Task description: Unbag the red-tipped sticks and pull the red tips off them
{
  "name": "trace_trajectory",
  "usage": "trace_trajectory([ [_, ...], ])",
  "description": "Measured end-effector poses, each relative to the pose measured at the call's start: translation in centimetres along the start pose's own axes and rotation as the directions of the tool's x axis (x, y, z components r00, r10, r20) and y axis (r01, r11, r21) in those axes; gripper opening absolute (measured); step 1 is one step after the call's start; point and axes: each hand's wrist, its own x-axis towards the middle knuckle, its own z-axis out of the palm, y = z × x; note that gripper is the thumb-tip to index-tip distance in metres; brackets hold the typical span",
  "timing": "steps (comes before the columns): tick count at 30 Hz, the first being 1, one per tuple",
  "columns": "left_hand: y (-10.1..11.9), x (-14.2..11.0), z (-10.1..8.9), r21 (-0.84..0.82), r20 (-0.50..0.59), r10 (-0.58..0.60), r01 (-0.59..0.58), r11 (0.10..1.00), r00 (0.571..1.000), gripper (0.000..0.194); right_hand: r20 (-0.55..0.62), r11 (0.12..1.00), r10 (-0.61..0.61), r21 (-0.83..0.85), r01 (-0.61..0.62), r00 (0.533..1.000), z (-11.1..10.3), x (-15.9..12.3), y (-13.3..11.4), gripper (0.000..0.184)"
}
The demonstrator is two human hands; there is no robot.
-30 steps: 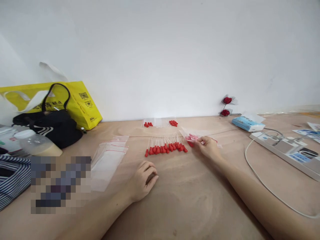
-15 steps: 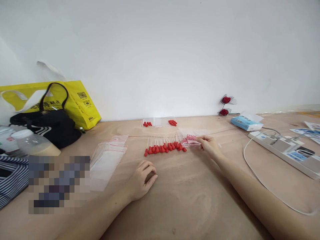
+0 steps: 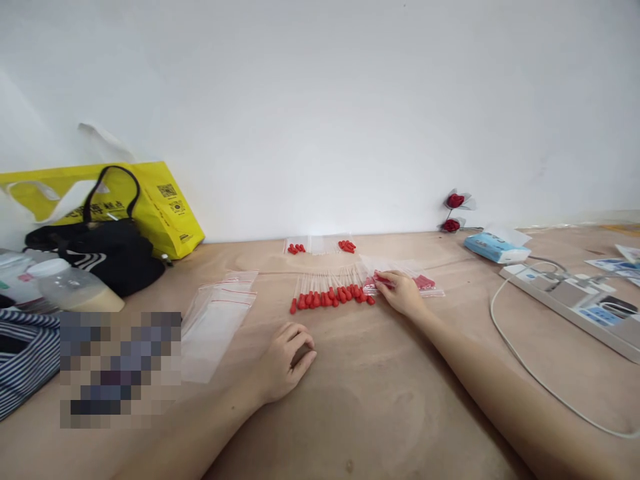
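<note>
My right hand (image 3: 401, 293) is closed at the left part of a clear zip-lock bag (image 3: 437, 293) holding red pieces, its fingertips pressed on the bag. What lies under the fingers is partly hidden. Just left of it is a row of red bulb-shaped pieces (image 3: 327, 297) with thin pale stems pointing away from me. My left hand (image 3: 287, 360) rests on the table in front of that row, fingers loosely curved, thumb apart, holding nothing. Left of it lie overlapping clear zip-lock bags (image 3: 220, 320) with red seal lines.
Flat bags with red pieces (image 3: 347, 247) lie by the wall. On the left are a yellow bag (image 3: 175, 220), black bag (image 3: 115, 263) and bottle (image 3: 75, 287). On the right are red flowers (image 3: 451, 225), tissues (image 3: 495, 247), a power strip (image 3: 560, 303) and a cable (image 3: 520, 363).
My right hand has moved left across the filled bag, and more of the bag's right part with red pieces now shows. My left hand has stayed in place.
</note>
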Motion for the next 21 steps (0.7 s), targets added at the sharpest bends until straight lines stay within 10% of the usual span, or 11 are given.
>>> trace_trajectory([
  [6, 0.1, 0.1, -0.2, -0.009, 0.01, -0.006, 0.006, 1.0, 1.0, 0.009, -0.196, 0.997, 0.064, 0.044, -0.056, 0.979, -0.4, 0.3, 0.2, 0.025],
  [11, 0.0, 0.1, 0.0, -0.058, 0.005, -0.014, 0.015, 0.998, 1.0, 0.01, -0.474, 0.938, 0.231, 0.341, -0.065, 0.85, -3.6, 0.9, -2.3, 0.024],
  [17, -1.4, 0.0, 0.6, -0.396, -0.169, -0.316, 0.229, 0.889, 0.934, 0.027, -0.02, 0.711, 0.268, 0.679, -0.184, 0.963, -3.2, -1.8, -8.6, 0.035],
  [21, -2.2, 0.1, 0.2, -0.574, -0.165, -0.49, 0.32, 0.753, 0.856, 0.034, 0.352, 0.435, 0.293, 0.779, -0.451, 0.889, 0.2, -4.8, -11.5, 0.043],
])
